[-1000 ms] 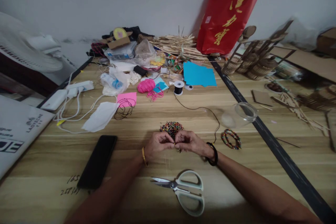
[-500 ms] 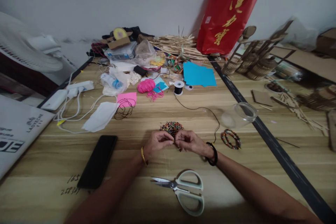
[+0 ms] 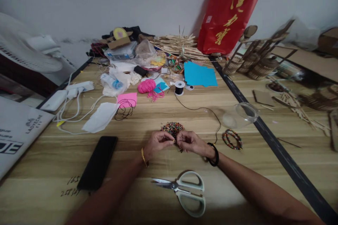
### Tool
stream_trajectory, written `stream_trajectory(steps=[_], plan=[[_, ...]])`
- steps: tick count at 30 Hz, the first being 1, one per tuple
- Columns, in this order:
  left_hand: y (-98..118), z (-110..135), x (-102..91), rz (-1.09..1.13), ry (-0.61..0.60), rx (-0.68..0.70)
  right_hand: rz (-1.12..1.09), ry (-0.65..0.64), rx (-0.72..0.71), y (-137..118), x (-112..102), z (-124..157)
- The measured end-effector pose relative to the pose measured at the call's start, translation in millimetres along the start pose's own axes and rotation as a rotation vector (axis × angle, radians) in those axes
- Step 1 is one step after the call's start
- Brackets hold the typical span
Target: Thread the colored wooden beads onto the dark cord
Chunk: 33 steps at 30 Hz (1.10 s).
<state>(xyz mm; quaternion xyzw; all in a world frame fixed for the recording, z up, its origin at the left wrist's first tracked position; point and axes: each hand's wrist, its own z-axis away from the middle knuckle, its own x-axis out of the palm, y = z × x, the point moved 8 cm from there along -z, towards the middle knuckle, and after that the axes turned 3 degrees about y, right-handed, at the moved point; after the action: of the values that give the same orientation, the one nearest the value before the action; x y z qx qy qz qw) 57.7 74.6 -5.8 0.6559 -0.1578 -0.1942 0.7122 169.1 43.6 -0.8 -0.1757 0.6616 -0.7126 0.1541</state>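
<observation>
My left hand (image 3: 157, 143) and my right hand (image 3: 190, 142) meet fingertip to fingertip just in front of a small heap of coloured beads (image 3: 172, 127) on the wooden table (image 3: 148, 116). Both hands are pinched closed on something tiny; it looks like a bead and the end of a thin black cord (image 3: 204, 109), but I cannot make it out. The cord runs back to a black spool (image 3: 180, 87). A finished beaded bracelet (image 3: 232, 139) lies right of my right wrist.
Scissors (image 3: 185, 190) lie near the front edge, a black phone (image 3: 98, 161) to the left. A tipped glass jar (image 3: 239, 115), blue paper (image 3: 200, 74), pink yarn (image 3: 147, 86), a white mask (image 3: 101, 116), a red bag (image 3: 229, 12) and wooden sticks fill the back.
My fingertips shift slightly against each other at the bead heap; the hands stay in the same spot. Nothing else has moved.
</observation>
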Motion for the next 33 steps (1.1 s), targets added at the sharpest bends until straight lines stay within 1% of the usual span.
stream_trajectory(steps=[6, 14, 20, 26, 33], plan=[[0.8, 0.4, -0.5, 0.008, 0.003, 0.014, 0.011, 0.004, 0.004, -0.2, -0.1, 0.0], [2.8, 0.6, 3.1, 0.021, -0.03, 0.006, 0.012, 0.001, -0.002, 0.6, -0.3, 0.0], [0.1, -0.2, 4.0, 0.031, -0.047, 0.011, 0.015, 0.001, -0.004, -0.3, -0.1, 0.1], [-1.5, -0.1, 3.9, -0.008, -0.05, 0.017, 0.012, 0.001, 0.0, 0.9, -0.1, 0.1], [-1.7, 0.4, 7.5, 0.009, -0.087, 0.01, 0.007, -0.001, 0.018, 2.1, 0.5, 0.5]])
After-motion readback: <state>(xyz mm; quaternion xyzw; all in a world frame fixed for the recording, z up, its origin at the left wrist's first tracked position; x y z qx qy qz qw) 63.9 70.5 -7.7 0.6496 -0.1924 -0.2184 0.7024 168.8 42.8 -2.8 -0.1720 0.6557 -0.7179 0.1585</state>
